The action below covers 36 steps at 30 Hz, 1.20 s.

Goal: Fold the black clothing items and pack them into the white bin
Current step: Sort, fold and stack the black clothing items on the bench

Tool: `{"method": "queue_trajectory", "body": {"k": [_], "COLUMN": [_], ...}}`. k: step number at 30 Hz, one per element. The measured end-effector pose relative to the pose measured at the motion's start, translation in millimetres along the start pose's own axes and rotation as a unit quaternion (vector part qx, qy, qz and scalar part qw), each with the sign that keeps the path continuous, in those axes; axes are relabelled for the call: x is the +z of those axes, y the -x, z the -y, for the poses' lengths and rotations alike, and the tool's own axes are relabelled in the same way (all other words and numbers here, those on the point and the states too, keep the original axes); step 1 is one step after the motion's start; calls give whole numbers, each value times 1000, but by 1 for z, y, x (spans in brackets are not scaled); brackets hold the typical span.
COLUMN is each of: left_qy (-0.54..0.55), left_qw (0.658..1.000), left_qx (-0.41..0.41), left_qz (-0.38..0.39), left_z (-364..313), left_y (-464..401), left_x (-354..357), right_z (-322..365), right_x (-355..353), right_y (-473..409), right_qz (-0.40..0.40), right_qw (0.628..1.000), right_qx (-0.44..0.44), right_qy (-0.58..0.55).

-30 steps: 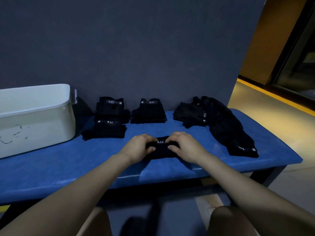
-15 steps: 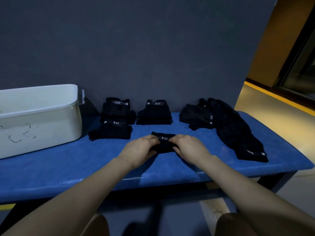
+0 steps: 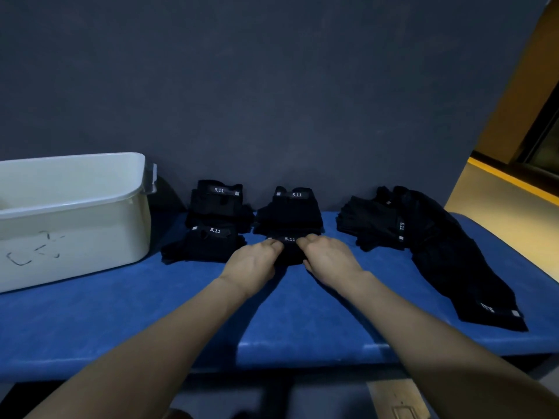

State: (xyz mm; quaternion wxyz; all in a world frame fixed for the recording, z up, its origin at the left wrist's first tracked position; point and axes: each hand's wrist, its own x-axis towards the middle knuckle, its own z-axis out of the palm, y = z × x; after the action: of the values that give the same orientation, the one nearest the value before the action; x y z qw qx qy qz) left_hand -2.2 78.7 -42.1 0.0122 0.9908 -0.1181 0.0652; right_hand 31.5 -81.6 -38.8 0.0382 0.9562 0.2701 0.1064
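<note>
Head view: both hands, left hand [image 3: 252,265] and right hand [image 3: 328,258], grip the folded black garment [image 3: 289,249] lying between them.

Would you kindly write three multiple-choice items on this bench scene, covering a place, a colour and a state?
1. Where is the white bin?
A. at the bench's left end
B. on the floor
C. at the bench's right end

2. What colour is the bench?
A. red
B. blue
C. green

3. What are the hands doing?
A. hanging idle
B. lifting the bin
C. gripping a folded item

Answers: 1 A, the bin stands on the left end. 2 B, the padding is blue. 3 C, the left hand and right hand hold the item between them.
</note>
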Motion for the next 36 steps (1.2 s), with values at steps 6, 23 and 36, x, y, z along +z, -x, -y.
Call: {"method": "queue_trajectory", "body": {"k": [6, 23, 36], "left_qy": [-9, -38, -35], "left_qw": [999, 972, 997], "left_qx": [-14, -8, 9], "left_qz": [-38, -230, -61], "left_z": [-2, 107, 142], "left_y": [-2, 27, 53], "left_x": [-8, -71, -22], "right_z": [3, 88, 104], "right_x": [-11, -67, 4], "right_y": [-1, -66, -70], "right_qz": [-29, -278, -184], "right_qw": [999, 960, 971], "right_qx": [17, -19, -145], "right_qy": [4, 22, 54]}}
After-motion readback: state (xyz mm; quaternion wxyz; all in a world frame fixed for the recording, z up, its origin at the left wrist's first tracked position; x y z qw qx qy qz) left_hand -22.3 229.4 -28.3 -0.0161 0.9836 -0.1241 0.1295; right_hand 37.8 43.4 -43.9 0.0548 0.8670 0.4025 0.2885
